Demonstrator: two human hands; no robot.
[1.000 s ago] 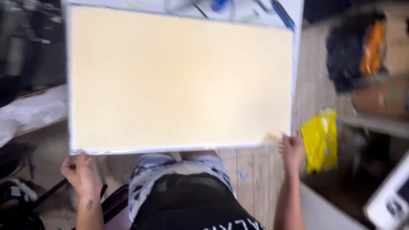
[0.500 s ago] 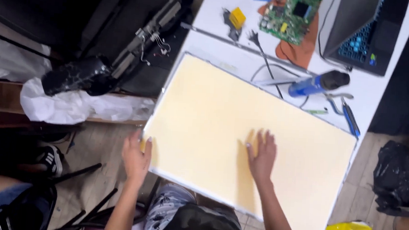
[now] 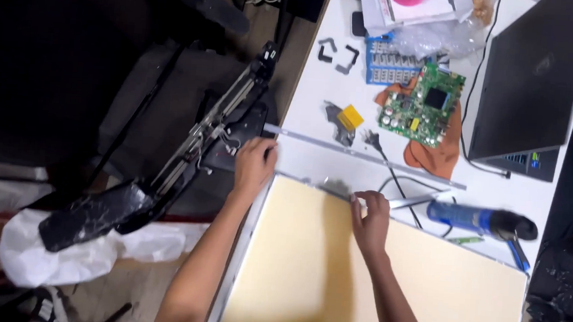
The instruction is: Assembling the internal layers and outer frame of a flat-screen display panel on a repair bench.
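Note:
A large cream-coloured flat panel (image 3: 332, 278) with a thin pale frame lies on a white table (image 3: 318, 96). My left hand (image 3: 254, 165) rests at the panel's far left corner, fingers curled over the end of a long thin metal strip (image 3: 367, 157) that lies across the table. My right hand (image 3: 370, 220) sits on the panel's far edge, fingertips pinching the frame by a small grey piece (image 3: 336, 186).
Beyond the panel lie a green circuit board (image 3: 421, 104) on an orange cloth, a yellow block (image 3: 351, 116), a black plug with cable (image 3: 372, 140), a blue tool (image 3: 477, 220) and a dark laptop (image 3: 531, 77). A black stand (image 3: 193, 148) and white plastic bag (image 3: 85, 251) are on the floor at left.
The view has swung up the table. Both hands moved from the panel's near side and middle up to its far edge; the left hand now reaches the metal strip.

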